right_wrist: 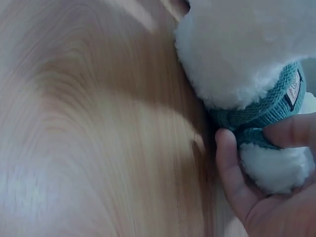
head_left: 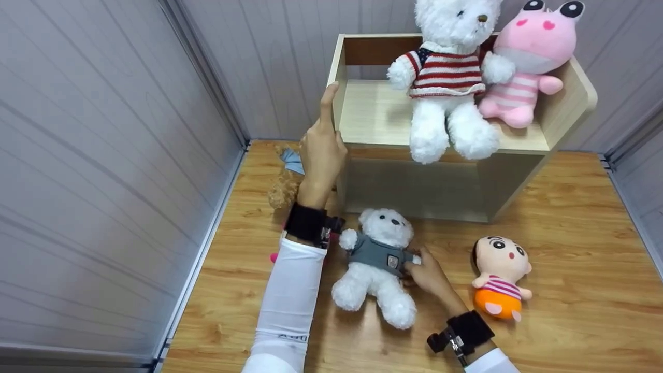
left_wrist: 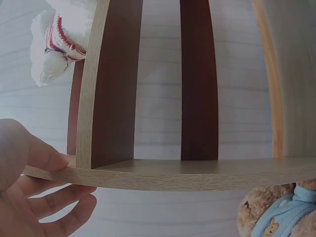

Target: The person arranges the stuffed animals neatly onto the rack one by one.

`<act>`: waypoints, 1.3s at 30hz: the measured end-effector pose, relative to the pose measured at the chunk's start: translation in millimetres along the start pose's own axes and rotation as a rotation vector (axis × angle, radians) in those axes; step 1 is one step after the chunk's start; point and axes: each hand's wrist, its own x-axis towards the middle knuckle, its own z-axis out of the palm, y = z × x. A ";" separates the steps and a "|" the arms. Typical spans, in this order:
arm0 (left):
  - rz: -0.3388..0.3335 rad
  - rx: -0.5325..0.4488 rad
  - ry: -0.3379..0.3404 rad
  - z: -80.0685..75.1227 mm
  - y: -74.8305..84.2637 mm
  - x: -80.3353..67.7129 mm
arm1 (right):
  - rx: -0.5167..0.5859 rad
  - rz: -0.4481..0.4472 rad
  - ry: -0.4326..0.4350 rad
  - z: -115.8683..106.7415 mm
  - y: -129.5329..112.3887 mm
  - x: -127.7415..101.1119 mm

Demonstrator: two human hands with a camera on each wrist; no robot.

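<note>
My left hand [head_left: 322,142] grips the left front corner of a light wooden shelf unit [head_left: 373,111] standing on the floor. In the left wrist view its thumb lies on top of the shelf board [left_wrist: 197,174] and its fingers [left_wrist: 69,195] curl underneath. My right hand [head_left: 423,270] pinches the arm of a small white teddy bear in a grey-teal sweater [head_left: 375,259], which lies on its back on the wooden floor before the shelf. The right wrist view shows my right hand [right_wrist: 247,143] closed on that bear [right_wrist: 237,54] at its sleeve.
On the shelf sit a big white bear in a striped sweater [head_left: 448,77] and a pink frog plush [head_left: 528,62]. A doll in orange shorts [head_left: 500,277] lies to the right. A curly brown bear [head_left: 284,182] lies behind my left hand. Ribbed walls close in left and back.
</note>
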 end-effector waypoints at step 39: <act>-0.004 -0.017 0.003 2.7 -0.5 -0.2 | 0.129 -0.080 0.037 -41.3 -26.7 2.2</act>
